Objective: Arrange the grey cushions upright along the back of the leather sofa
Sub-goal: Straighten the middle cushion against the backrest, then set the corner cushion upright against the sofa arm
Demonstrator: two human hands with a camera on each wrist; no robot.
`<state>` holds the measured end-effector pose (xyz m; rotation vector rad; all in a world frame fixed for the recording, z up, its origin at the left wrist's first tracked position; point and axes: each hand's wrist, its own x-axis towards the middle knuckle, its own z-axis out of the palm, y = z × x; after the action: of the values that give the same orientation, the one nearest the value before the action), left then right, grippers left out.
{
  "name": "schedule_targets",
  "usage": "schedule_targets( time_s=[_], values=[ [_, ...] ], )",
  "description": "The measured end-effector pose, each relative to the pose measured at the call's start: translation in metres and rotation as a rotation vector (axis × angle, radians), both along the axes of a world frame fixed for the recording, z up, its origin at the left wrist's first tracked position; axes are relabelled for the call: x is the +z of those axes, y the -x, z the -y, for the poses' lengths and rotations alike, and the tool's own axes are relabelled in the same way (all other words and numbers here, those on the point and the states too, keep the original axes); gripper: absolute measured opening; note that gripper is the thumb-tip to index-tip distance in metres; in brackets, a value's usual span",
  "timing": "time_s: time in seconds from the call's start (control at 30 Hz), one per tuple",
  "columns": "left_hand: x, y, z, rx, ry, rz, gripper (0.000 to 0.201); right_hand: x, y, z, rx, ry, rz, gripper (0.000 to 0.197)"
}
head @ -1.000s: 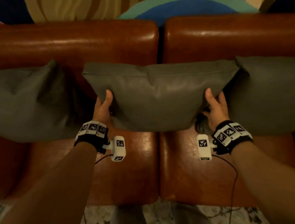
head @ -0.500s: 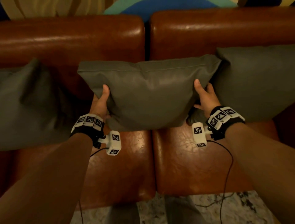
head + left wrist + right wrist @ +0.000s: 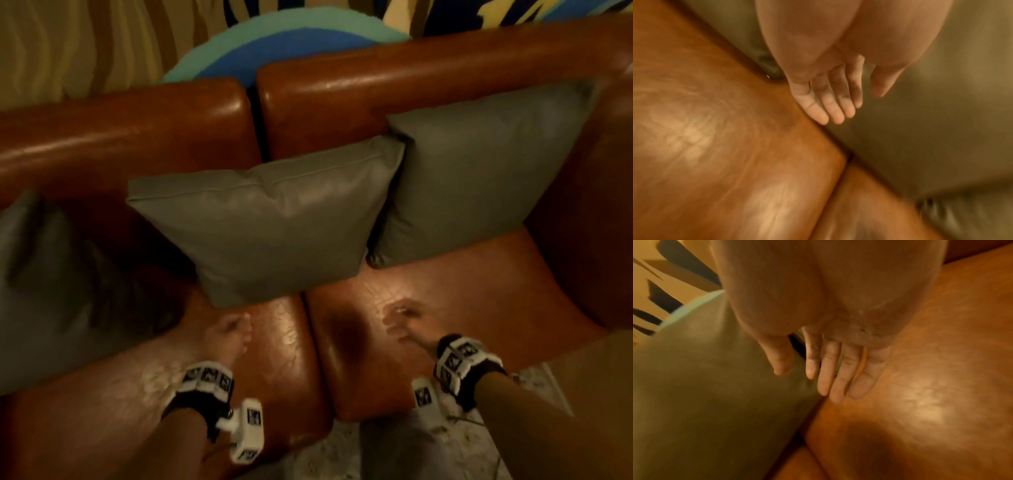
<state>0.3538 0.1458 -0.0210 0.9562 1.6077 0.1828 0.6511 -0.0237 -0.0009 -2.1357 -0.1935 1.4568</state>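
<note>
Three grey cushions lean against the back of the brown leather sofa (image 3: 428, 329). The middle cushion (image 3: 274, 226) stands upright over the seam between the two seats, its right corner touching the right cushion (image 3: 479, 171). The left cushion (image 3: 51, 281) slumps at the left edge. My left hand (image 3: 229, 334) hovers over the left seat below the middle cushion, holding nothing. In the left wrist view the left hand (image 3: 838, 104) has straight fingers above the seat. My right hand (image 3: 400, 320) hangs over the right seat, fingers relaxed; the right wrist view shows the right hand (image 3: 818, 378) empty.
A patterned rug or wall hanging (image 3: 274, 37) in blue, teal and beige shows behind the sofa back. The sofa's right arm (image 3: 599, 205) rises beside the right cushion. Speckled floor (image 3: 342, 455) lies below the seat front.
Both hands have let go of the middle cushion and pulled back toward the seat front. The cushion stays leaning on the backrest. The head view has swung left and tilted.
</note>
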Motion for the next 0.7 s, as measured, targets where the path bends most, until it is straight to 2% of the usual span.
schedule_targets(
  time_s=[0.13, 0.27, 0.33, 0.37, 0.43, 0.5, 0.57, 0.63, 0.7],
  values=[
    [-0.019, -0.062, 0.043, -0.231, 0.052, -0.07, 0.011, -0.005, -0.039, 0.047, 0.063, 0.116, -0.057, 0.013],
    [0.004, -0.171, 0.059, -0.44, 0.024, -0.012, 0.011, -0.002, -0.136, 0.066, 0.09, 0.117, 0.074, 0.009],
    [0.021, -0.229, 0.057, -0.491, -0.052, 0.02, 0.008, 0.004, -0.198, 0.063, 0.1, 0.084, 0.185, 0.024],
    [0.025, -0.255, 0.054, -0.492, -0.093, 0.022, 0.02, 0.004, -0.23, 0.059, 0.097, 0.071, 0.269, 0.04],
    [0.037, -0.303, 0.043, -0.377, -0.152, 0.041, 0.054, 0.013, -0.284, 0.048, 0.015, 0.019, 0.415, 0.064],
    [0.03, -0.337, 0.027, -0.162, -0.185, 0.078, 0.083, 0.029, -0.32, 0.03, -0.134, 0.005, 0.445, 0.073],
    [0.05, -0.372, 0.019, 0.125, -0.061, 0.196, 0.099, 0.038, -0.351, 0.01, -0.252, -0.072, 0.467, 0.079],
    [0.073, -0.403, 0.022, 0.302, 0.099, 0.322, 0.087, 0.041, -0.377, -0.005, -0.314, -0.173, 0.479, 0.087],
    [0.079, -0.42, 0.023, 0.401, 0.138, 0.397, 0.073, 0.04, -0.394, -0.014, -0.288, -0.24, 0.442, 0.093]
  ],
)
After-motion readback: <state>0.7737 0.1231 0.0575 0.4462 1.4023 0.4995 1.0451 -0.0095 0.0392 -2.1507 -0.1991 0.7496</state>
